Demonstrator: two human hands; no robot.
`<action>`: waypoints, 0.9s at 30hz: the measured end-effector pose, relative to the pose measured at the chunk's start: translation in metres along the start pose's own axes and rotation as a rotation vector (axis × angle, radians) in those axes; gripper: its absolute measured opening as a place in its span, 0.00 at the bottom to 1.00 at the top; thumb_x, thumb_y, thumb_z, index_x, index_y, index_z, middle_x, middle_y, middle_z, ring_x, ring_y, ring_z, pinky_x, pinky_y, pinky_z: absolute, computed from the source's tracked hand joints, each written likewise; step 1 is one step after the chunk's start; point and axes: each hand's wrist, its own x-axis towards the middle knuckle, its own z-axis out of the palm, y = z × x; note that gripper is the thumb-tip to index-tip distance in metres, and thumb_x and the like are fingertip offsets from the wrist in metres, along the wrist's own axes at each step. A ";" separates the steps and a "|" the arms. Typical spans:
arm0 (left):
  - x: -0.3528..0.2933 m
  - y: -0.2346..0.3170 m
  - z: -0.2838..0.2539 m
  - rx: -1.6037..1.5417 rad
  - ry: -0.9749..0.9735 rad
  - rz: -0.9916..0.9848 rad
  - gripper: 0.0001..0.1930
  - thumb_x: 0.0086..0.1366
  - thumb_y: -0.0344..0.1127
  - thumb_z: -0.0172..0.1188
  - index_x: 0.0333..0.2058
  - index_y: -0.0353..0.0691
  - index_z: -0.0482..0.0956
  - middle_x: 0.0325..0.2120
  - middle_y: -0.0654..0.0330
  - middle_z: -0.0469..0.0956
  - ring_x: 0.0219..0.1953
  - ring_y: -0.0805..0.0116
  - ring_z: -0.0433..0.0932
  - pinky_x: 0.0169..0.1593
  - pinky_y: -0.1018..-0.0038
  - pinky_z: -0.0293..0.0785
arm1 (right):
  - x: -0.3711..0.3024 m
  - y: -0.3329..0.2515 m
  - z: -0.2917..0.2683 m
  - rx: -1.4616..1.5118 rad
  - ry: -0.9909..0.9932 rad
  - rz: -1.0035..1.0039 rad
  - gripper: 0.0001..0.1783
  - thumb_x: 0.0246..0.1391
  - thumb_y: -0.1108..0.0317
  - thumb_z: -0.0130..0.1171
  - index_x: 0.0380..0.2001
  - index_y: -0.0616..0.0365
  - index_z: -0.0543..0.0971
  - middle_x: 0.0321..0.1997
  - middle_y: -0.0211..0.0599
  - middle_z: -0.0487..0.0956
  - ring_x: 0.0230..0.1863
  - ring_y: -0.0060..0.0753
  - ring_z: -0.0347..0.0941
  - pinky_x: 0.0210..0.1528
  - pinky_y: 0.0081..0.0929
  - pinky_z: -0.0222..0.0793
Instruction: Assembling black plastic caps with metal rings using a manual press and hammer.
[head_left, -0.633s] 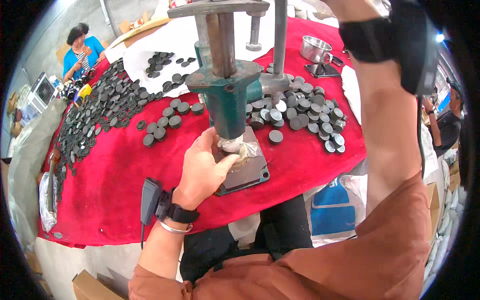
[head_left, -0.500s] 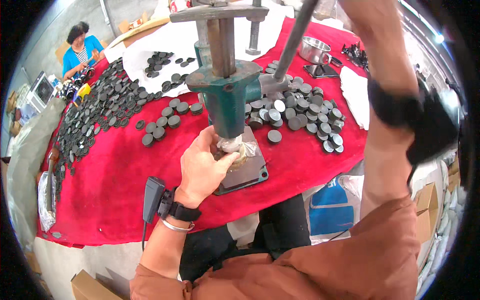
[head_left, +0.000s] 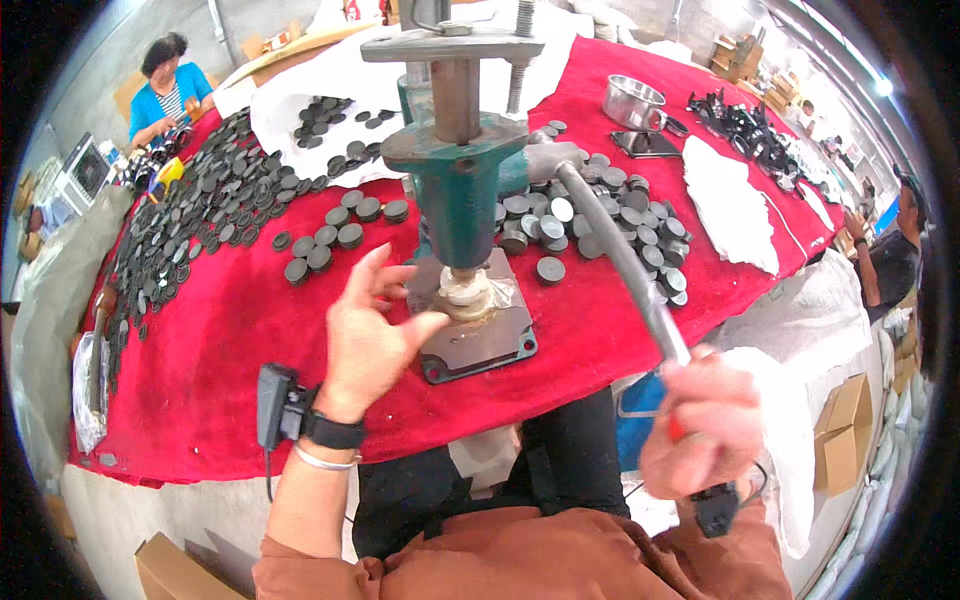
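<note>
A green hand press (head_left: 458, 205) stands on the red cloth in front of me, its ram down against a pale, wrapped round die (head_left: 467, 297) on the steel base plate (head_left: 440, 345). My right hand (head_left: 703, 420), smeared by motion, is wrapped round the lower end of the press lever (head_left: 622, 255), which slants down toward me. Just left of the die, my left hand (head_left: 370, 335) is open, thumb and fingers spread and apart from it. Whether a piece sits inside the die is hidden. Behind and right of the press lies a heap of round black caps (head_left: 620, 215).
More black caps (head_left: 220, 195) spread over the left of the red cloth (head_left: 240, 340). A steel pot (head_left: 633, 100) and a dark phone (head_left: 645, 145) lie at the back right. One person (head_left: 170, 95) sits far left, another (head_left: 890, 250) far right.
My right hand has swung the lever from high up down toward me. My left hand has let go at the die, drawn back to the left and spread its fingers.
</note>
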 end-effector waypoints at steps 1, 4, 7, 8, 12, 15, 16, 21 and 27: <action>0.004 -0.004 -0.007 -0.004 0.026 0.026 0.35 0.45 0.28 0.73 0.54 0.38 0.69 0.40 0.58 0.79 0.38 0.73 0.76 0.41 0.73 0.74 | -0.018 0.000 -0.003 -0.009 -0.026 -0.002 0.04 0.50 0.71 0.54 0.32 0.56 0.73 0.33 0.46 0.79 0.28 0.35 0.71 0.31 0.32 0.70; 0.018 -0.029 -0.042 0.641 0.257 0.059 0.27 0.48 0.32 0.72 0.48 0.37 0.75 0.39 0.57 0.78 0.36 0.67 0.75 0.41 0.72 0.73 | -0.030 -0.004 0.016 0.069 0.228 -0.004 0.01 0.56 0.73 0.49 0.32 0.58 0.69 0.34 0.52 0.76 0.20 0.29 0.64 0.27 0.30 0.67; 0.032 -0.077 -0.065 0.971 0.340 0.185 0.21 0.53 0.39 0.67 0.45 0.41 0.76 0.42 0.55 0.77 0.43 0.53 0.75 0.45 0.60 0.72 | -0.028 0.002 0.011 0.108 0.177 0.004 0.04 0.57 0.69 0.48 0.32 0.58 0.69 0.33 0.52 0.76 0.18 0.26 0.62 0.24 0.28 0.65; 0.032 -0.080 -0.068 0.983 0.344 0.179 0.21 0.53 0.39 0.67 0.45 0.41 0.76 0.42 0.55 0.77 0.43 0.53 0.75 0.45 0.60 0.72 | -0.018 0.008 0.005 0.036 0.115 -0.101 0.06 0.58 0.67 0.48 0.32 0.58 0.69 0.33 0.52 0.75 0.18 0.26 0.62 0.23 0.27 0.63; 0.038 -0.093 -0.084 0.966 0.158 0.081 0.17 0.54 0.38 0.65 0.43 0.41 0.77 0.40 0.53 0.78 0.43 0.52 0.75 0.45 0.61 0.72 | 0.039 0.009 0.002 0.132 0.081 -0.119 0.09 0.57 0.64 0.51 0.27 0.58 0.71 0.27 0.46 0.76 0.19 0.29 0.62 0.22 0.27 0.60; 0.044 -0.081 -0.087 0.934 0.156 -0.020 0.16 0.53 0.37 0.66 0.40 0.40 0.77 0.36 0.53 0.79 0.43 0.51 0.75 0.45 0.60 0.72 | 0.110 -0.016 -0.014 -0.535 -0.228 -0.011 0.07 0.57 0.68 0.57 0.36 0.58 0.72 0.30 0.41 0.73 0.30 0.31 0.69 0.48 0.34 0.68; 0.049 -0.073 -0.074 0.865 0.179 -0.002 0.15 0.54 0.34 0.65 0.40 0.38 0.76 0.36 0.52 0.79 0.41 0.53 0.77 0.45 0.64 0.72 | 0.135 -0.011 -0.025 -0.727 -0.228 -0.198 0.13 0.51 0.75 0.59 0.42 0.57 0.72 0.30 0.41 0.73 0.31 0.31 0.71 0.44 0.32 0.70; 0.000 -0.012 -0.016 -0.010 -0.047 -0.045 0.23 0.52 0.23 0.65 0.48 0.35 0.68 0.40 0.55 0.78 0.42 0.71 0.77 0.43 0.75 0.75 | 0.158 0.045 -0.023 -0.953 -0.082 -0.399 0.33 0.38 0.91 0.59 0.52 0.59 0.71 0.32 0.39 0.74 0.33 0.32 0.72 0.34 0.27 0.71; -0.006 0.032 0.030 0.007 -0.133 -0.094 0.31 0.51 0.26 0.68 0.53 0.31 0.64 0.40 0.53 0.79 0.41 0.68 0.79 0.44 0.74 0.75 | 0.158 0.046 -0.020 -0.718 -0.093 -0.296 0.27 0.44 0.86 0.57 0.51 0.60 0.70 0.32 0.40 0.74 0.32 0.32 0.70 0.33 0.27 0.70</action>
